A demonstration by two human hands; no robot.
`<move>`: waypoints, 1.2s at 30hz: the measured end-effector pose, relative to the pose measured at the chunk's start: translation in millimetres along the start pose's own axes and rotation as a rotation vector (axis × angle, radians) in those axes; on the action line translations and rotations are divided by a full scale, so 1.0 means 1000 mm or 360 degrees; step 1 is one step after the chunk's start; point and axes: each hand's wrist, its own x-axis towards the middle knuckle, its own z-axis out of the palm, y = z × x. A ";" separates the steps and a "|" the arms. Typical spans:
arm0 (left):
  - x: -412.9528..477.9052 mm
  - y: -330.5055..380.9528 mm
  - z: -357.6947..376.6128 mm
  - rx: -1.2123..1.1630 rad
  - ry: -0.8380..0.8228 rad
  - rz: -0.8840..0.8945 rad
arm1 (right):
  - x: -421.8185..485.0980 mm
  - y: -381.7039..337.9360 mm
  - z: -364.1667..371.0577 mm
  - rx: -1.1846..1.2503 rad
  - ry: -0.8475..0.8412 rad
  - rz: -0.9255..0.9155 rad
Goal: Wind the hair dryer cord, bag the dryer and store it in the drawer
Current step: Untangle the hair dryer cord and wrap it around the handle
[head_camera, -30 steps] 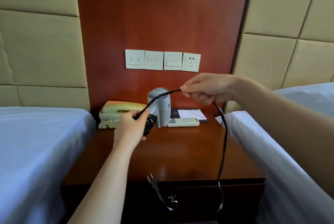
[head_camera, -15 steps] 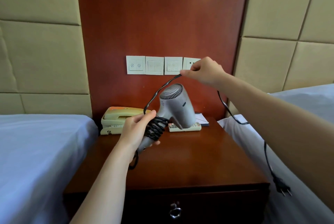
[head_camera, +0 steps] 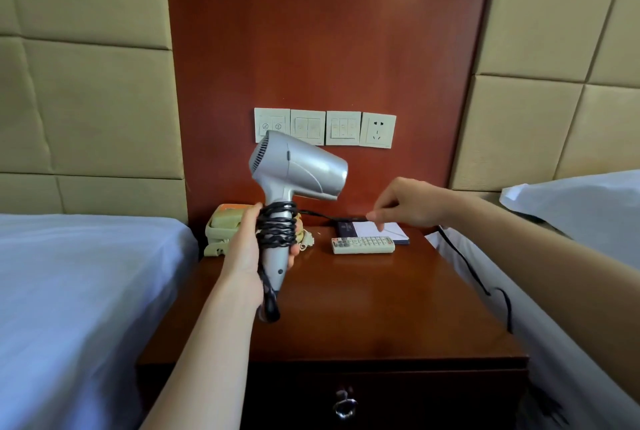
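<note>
My left hand (head_camera: pixel 244 246) grips the handle of a silver hair dryer (head_camera: pixel 298 169), held upright above the nightstand with its nozzle pointing right. Several turns of black cord (head_camera: pixel 277 228) wrap the handle. From the wraps the cord runs taut to the right into my right hand (head_camera: pixel 408 204), which pinches it above the notepad. The loose cord (head_camera: pixel 464 263) trails behind my right arm over the right bed's edge; its plug is hidden. The closed drawer (head_camera: pixel 381 398) with a metal ring pull (head_camera: pixel 344 403) sits at the nightstand's front. No bag is in view.
On the wooden nightstand (head_camera: pixel 363 308) lie a white remote (head_camera: pixel 362 245), a notepad (head_camera: pixel 377 230) and a beige telephone (head_camera: pixel 221 228) at the back left. White beds flank it, left (head_camera: pixel 79 291) and right (head_camera: pixel 588 221). Wall switches and a socket (head_camera: pixel 377 129) are above.
The dryer has turned upright with its nozzle now pointing right. My right hand dropped from above the dryer to lower right, pulling the cord taut. More cord sits on the handle.
</note>
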 end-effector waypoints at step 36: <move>-0.013 -0.030 0.042 0.1009 -0.0051 0.0637 | 0.027 -0.114 -0.021 -0.0707 -0.0369 -0.0578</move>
